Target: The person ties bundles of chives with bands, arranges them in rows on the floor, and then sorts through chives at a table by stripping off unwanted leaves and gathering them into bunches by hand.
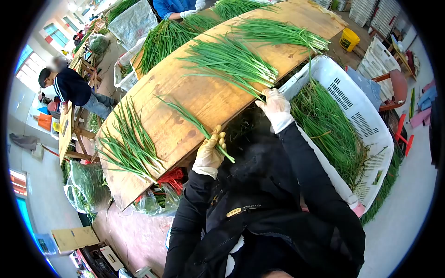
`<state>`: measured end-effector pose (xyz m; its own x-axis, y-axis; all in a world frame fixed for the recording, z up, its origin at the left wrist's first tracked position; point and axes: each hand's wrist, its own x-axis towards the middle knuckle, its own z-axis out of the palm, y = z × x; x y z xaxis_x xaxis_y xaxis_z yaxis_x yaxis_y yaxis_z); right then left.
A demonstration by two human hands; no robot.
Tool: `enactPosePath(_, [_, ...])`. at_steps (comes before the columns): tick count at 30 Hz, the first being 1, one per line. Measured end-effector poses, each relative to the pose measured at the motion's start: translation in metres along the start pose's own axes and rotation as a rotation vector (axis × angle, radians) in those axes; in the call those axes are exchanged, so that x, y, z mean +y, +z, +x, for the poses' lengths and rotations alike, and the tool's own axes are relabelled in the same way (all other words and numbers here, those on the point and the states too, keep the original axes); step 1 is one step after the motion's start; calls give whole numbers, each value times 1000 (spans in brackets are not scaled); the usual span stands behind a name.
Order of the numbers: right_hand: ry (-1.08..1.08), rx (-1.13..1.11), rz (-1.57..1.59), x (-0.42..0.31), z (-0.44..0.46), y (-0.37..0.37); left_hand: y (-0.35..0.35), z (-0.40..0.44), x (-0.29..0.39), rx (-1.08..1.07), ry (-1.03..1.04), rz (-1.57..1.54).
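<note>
My left hand (211, 150), in a pale glove, is closed around a thin bunch of garlic chives (187, 113). Their leaves point away over the wooden table (162, 132), and the stem ends stick out below my fist. My right hand (274, 107), gloved too, is at the table's near edge with its fingers pinched at the stem ends of a larger chive pile (232, 60). Thin stalks run into those fingertips. Another chive pile (132, 146) lies at the table's left end, and one more (282, 34) lies farther up on the right.
A white plastic crate (371, 118) full of loose chives stands at my right. Across the table, a person in blue sleeves (169, 7) wears white gloves. Another person (74, 88) stands at the left. Red bags (172, 180) hang under the table edge; a yellow bucket (349, 40) stands beyond.
</note>
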<state>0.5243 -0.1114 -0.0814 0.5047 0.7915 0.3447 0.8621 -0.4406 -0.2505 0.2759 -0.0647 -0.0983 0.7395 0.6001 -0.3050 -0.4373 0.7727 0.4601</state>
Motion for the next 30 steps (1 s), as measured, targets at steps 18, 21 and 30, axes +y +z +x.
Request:
enactPosePath(18, [15,-237,561,-34,-34,-16,8,-17,3,116,88,398])
enactPosePath(21, [-68,-85,236,-12,-2,16,0,-14,1,121,78,257])
enactPosePath(30, [-536,-401,636,-81,-76,-15,13,-14,4,171,176,237])
